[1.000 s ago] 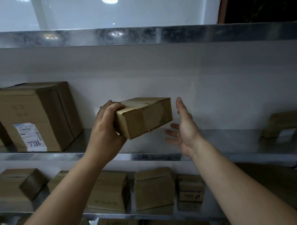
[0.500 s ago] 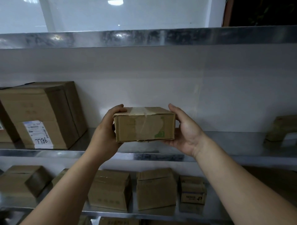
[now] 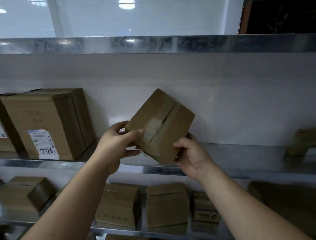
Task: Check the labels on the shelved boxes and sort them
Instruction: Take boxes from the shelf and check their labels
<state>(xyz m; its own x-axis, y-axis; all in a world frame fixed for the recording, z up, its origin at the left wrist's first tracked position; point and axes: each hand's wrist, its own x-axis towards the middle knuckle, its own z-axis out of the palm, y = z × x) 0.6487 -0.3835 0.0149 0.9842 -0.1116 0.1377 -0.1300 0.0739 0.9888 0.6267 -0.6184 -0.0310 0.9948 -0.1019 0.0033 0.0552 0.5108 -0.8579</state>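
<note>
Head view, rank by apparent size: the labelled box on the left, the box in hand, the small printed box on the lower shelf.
1. labelled box: largest.
2. held box: next, but it is nearer the camera, so its true rank is unsure.
3. small printed box: smallest.

The shelving unit is galvanised sheet metal with a mottled, reflective finish. The upper shelf shows only its front edge, which runs the full width of the view. The middle shelf presents a flat deck and a folded front lip. The lower shelf is visible near the bottom edge. A plain white back panel closes the bay between the upper and middle shelves. Above the unit, a pale glossy wall reflects a ceiling light. At top right, a brown frame borders a dark opening.
</note>
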